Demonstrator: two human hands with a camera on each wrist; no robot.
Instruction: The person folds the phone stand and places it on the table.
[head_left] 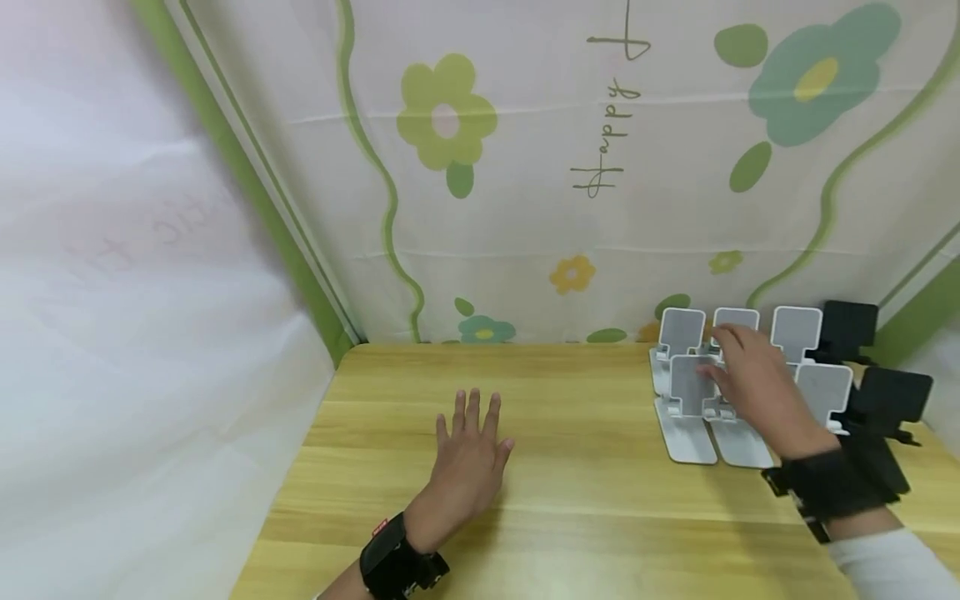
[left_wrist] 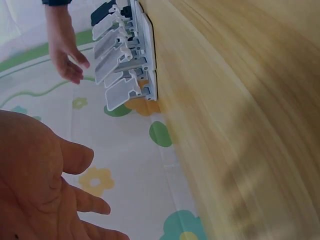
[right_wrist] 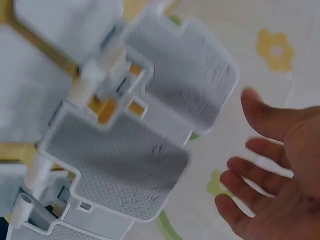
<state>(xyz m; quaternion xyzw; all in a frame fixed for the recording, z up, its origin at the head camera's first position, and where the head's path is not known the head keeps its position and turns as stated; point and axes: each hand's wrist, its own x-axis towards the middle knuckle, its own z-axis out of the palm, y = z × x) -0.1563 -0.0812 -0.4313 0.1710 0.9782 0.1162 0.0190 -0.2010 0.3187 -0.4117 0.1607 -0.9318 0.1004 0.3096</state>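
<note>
Folding phone stands, white with grey pads, stand in two rows at the right end of the table; one front stand [head_left: 692, 385] is nearest the middle. My right hand [head_left: 761, 387] hovers over the white stands and partly hides them in the head view. In the right wrist view its thumb and fingers [right_wrist: 265, 117] are spread apart, with a gap to the grey pad [right_wrist: 120, 165] beside them and nothing held. Over the table's middle, my left hand [head_left: 468, 471] is held palm down with straight, parted fingers, holding nothing.
Black stands [head_left: 896, 396] of the same shape close the rows at the right, partly behind my right forearm. The wooden table [head_left: 570, 475] ends at the back against a flower-printed curtain [head_left: 517, 217]. White fabric [head_left: 150, 333] hangs along the left side.
</note>
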